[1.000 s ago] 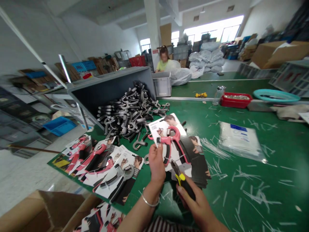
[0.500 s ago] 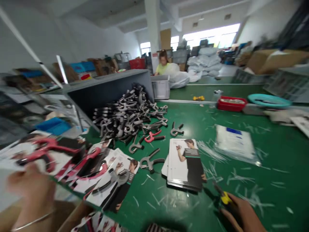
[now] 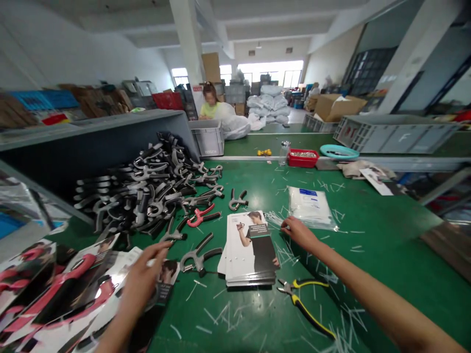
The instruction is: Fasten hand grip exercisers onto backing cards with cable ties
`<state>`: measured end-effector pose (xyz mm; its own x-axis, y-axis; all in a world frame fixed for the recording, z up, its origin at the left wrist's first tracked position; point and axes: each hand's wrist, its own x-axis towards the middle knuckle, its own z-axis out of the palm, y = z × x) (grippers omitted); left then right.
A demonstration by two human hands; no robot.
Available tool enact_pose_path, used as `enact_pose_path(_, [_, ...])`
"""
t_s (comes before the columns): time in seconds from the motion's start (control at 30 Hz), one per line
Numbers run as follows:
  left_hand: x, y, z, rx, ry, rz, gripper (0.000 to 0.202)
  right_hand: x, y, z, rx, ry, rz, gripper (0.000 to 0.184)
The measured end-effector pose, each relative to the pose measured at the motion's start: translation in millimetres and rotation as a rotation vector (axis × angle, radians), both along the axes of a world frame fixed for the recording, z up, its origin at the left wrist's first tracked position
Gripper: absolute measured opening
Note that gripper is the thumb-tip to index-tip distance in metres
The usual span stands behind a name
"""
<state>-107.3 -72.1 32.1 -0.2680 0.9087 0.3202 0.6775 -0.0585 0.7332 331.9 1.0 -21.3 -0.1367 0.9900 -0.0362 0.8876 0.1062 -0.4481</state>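
My left hand (image 3: 146, 268), slightly blurred, hovers over the carded grips at the left with fingers loosely stretched; nothing shows in it. My right hand (image 3: 300, 234) has its fingertips drawn together at the end of a bundle of white plastic ties (image 3: 274, 218); whether a tie is between them I cannot make out. Left of it lies a stack of printed cards (image 3: 245, 250). Pliers with yellow-black handles (image 3: 294, 289) lie open on the green table. A grey hand grip (image 3: 198, 255) rests between the card stack and my left hand.
A pile of grey-black hand grips (image 3: 147, 181) spills from a grey bin (image 3: 176, 130), a red grip (image 3: 202, 215) at its edge. Pink carded grips (image 3: 62, 289) lie left. A bag of ties (image 3: 309, 206), red tray (image 3: 302, 158) and turquoise lid (image 3: 338, 151) sit beyond. A person (image 3: 209, 105) is behind.
The pliers have left my right hand and lie on the table. That hand has moved forward to the ties. My left hand has come rightward over the carded grips. The view has turned right.
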Motion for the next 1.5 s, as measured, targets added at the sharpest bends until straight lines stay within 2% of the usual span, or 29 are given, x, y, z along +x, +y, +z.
enact_pose_path(0.1, [57.6,13.7,-35.5,-0.159,-0.041,-0.287,0.04,-18.2,26.6,-10.3,-0.039,-0.004,-0.056,0.007])
enact_pose_path(0.17, [95.6,23.8,-54.7,-0.234,0.016,-0.323,0.053,-20.5,33.2,-13.1,-0.07,0.029,-0.08,0.003])
enact_pose_path(0.23, [116.2,30.4,-66.4,-0.243,0.05,-0.33,0.053,-14.0,35.2,-10.5,-0.103,0.098,-0.086,0.008])
enact_pose_path(0.3, [117.9,33.7,-71.6,-0.241,-0.041,-0.323,0.046,-3.3,33.9,-3.0,-0.14,0.199,-0.081,0.013])
enact_pose_path(0.43, [101.8,35.5,-73.9,-0.281,-0.352,-0.295,0.045,9.8,23.6,19.4,-0.203,0.427,-0.042,0.03])
enact_pose_path(0.63, [103.3,33.4,-77.2,-0.268,-0.361,-0.265,0.044,-9.3,0.0,45.7,-0.339,1.078,-0.031,0.037])
enact_pose_path(0.77, [103.6,34.4,-82.2,-0.235,-0.369,-0.294,0.044,-23.6,-9.4,51.4,-0.369,1.114,-0.024,0.035])
enact_pose_path(0.87, [101.7,36.7,-79.3,-0.237,-0.348,-0.303,0.043,-31.3,-16.6,58.4,-0.347,1.071,-0.022,0.033])
enact_pose_path(0.93, [101.8,33.8,-65.9,-0.194,-0.295,-0.26,0.043,-40.4,-25.7,67.1,-0.338,1.041,-0.004,0.032])
enact_pose_path(1.0, [104.6,23.9,-41.5,-0.099,-0.264,-0.225,0.045,-56.4,-39.3,77.0,-0.375,1.004,0.045,0.03])
enact_pose_path(1.03, [107.2,16.5,-26.4,-0.062,-0.284,-0.251,0.044,-66.8,-47.4,81.3,-0.411,0.99,0.079,0.03])
enact_pose_path(1.13, [117.0,-8.6,17.6,-0.143,-0.47,-0.482,0.026,-102.3,-72.1,87.7,-0.531,0.994,0.182,0.029])
enact_pose_path(1.2, [119.7,-20.1,35.7,-0.142,-0.528,-0.487,0.021,-122.4,-84.0,86.0,-0.586,1.016,0.234,0.029])
enact_pose_path(1.23, [118.5,-22.2,39.5,-0.125,-0.535,-0.475,0.022,-129.5,-87.6,84.2,-0.602,1.018,0.253,0.029])
enact_pose_path(1.27, [115.3,-21.4,39.8,-0.109,-0.533,-0.469,0.023,-134.2,-89.4,82.4,-0.605,1.01,0.269,0.028])
enact_pose_path(1.33, [105.4,-10.8,30.2,-0.101,-0.513,-0.452,0.026,-136.4,-88.0,80.4,-0.571,0.969,0.275,0.027])
enact_pose_path(1.47, [88.2,29.3,-13.4,-0.123,-0.29,-0.203,0.045,-123.4,-72.0,85.6,-0.367,1.008,0.151,0.026])
enact_pose_path(1.5, [86.3,38.1,-24.2,-0.165,-0.248,-0.199,0.043,-119.8,-66.9,87.7,-0.314,1.052,0.121,0.026])
